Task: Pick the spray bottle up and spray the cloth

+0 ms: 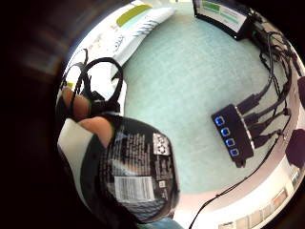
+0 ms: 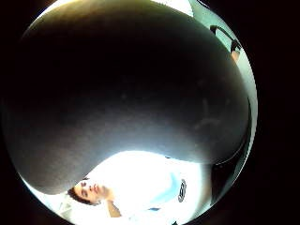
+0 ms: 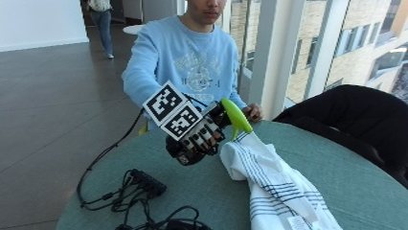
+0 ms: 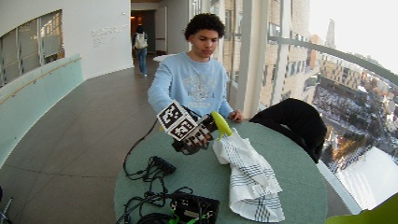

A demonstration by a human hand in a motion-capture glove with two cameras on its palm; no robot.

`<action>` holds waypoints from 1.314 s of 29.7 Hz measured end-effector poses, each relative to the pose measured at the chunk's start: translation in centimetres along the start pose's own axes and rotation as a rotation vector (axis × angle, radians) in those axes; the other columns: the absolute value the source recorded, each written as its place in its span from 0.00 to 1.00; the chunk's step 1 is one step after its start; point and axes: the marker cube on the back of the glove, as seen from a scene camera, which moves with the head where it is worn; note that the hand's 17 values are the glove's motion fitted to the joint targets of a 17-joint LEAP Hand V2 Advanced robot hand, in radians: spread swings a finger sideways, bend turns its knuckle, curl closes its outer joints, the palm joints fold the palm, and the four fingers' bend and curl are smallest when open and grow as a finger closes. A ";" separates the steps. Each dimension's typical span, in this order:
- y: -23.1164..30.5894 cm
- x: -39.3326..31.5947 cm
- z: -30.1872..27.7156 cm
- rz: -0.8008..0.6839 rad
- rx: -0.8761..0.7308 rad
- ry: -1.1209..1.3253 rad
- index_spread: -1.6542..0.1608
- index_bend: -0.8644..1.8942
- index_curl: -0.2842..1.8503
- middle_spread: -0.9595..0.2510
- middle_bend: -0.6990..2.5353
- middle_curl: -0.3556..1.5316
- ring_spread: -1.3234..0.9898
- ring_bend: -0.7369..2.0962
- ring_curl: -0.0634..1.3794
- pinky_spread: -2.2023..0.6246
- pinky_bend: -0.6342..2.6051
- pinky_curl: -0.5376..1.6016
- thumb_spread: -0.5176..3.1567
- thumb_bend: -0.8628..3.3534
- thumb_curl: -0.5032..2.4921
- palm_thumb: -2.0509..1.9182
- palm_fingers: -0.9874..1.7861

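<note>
Leftmost, I saw a hub (image 3: 148,181) with cables on the green table (image 3: 357,182). Above the table my right hand (image 3: 194,136) had its fingers wrapped round a dark spray bottle (image 3: 217,120) with a green head, lifted beside the striped white cloth (image 3: 274,184) lying on the table.

the spray bottle (image 3: 203,136) is dark-bodied with a lime-green spray head (image 3: 236,116), lifted off the counter (image 3: 357,182) and tilted, its head pointing toward the cloth (image 3: 271,184). the cloth is white with dark stripes, crumpled and bunched up, lying lengthwise on the teal counter just beside the bottle.
</note>
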 end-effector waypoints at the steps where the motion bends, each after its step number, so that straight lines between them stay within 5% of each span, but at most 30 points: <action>1: 0.1 -0.4 0.2 -0.016 0.005 -0.013 0.79 0.38 0.36 0.70 0.33 0.44 0.53 0.42 0.31 0.80 0.26 0.43 0.32 0.20 0.39 0.75 0.79; 23: -0.5 -19.7 11.5 -0.565 0.170 -0.471 0.79 0.38 0.36 0.70 0.33 0.44 0.54 0.41 0.31 0.81 0.26 0.43 0.33 0.20 0.39 0.75 0.79; 39: -2.9 -25.6 24.1 -0.622 0.128 -0.550 0.79 0.38 0.36 0.70 0.33 0.44 0.54 0.41 0.31 0.81 0.26 0.43 0.34 0.20 0.39 0.75 0.78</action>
